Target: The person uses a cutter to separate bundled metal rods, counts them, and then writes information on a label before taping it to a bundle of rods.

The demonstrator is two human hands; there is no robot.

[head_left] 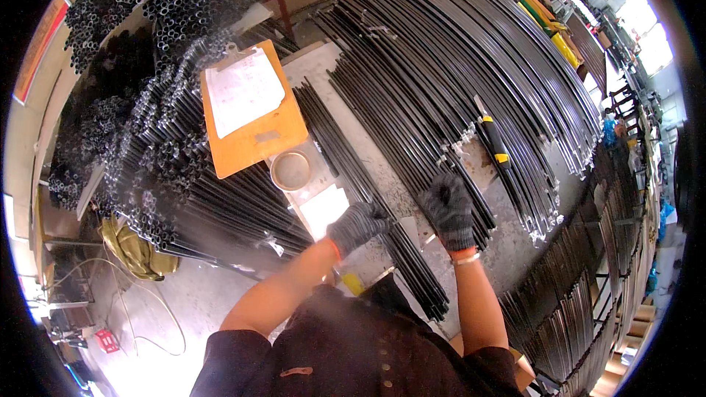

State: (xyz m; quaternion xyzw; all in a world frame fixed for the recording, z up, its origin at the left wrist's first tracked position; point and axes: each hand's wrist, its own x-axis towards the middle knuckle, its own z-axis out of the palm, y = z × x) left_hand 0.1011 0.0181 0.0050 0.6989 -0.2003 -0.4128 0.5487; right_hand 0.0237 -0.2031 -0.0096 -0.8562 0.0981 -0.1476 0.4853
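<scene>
My left hand (359, 226), in a dark grey knitted glove, is closed over the near group of thin black metal tubes (412, 268). Whatever lies between its fingers is hidden. To its right, my right hand (450, 209), gloved alike, has its fingers curled in at the near ends of a wide layer of black tubes (382, 114); its grip cannot be made out. A white sheet of paper (323, 209) lies just beyond my left hand. Past it are a round shallow tan dish-like thing (291, 170) and an orange clipboard (257, 148) carrying a written sheet (243, 92).
On the tubes at right rests a black-and-yellow handled tool (495, 145) with a flat metal blade. Stacked tubes (147, 125) fill the left side. An olive cloth bag (136, 246) and a loose cable (173, 316) are at lower left. More tubes stand on racks (566, 309) at right.
</scene>
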